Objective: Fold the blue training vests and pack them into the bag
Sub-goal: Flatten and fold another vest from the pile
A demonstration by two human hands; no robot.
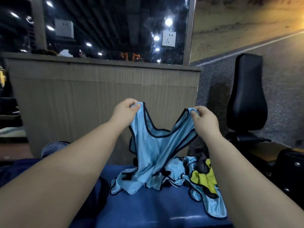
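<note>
The left hand (125,111) and right hand (204,120) each pinch one blue vest (156,145) by its shoulders, holding it up over the pile (181,176) on the bench (148,209), probably to straighten it for folding.

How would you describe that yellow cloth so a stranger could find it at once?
Start at the blue padded bench in front of the cardboard wall. On its right side lies a heap of light blue vests. The yellow cloth sits in that heap, the only yellow piece among blue ones.

Glossy cloth vest (158,145), corrugated cardboard (102,89)
</note>
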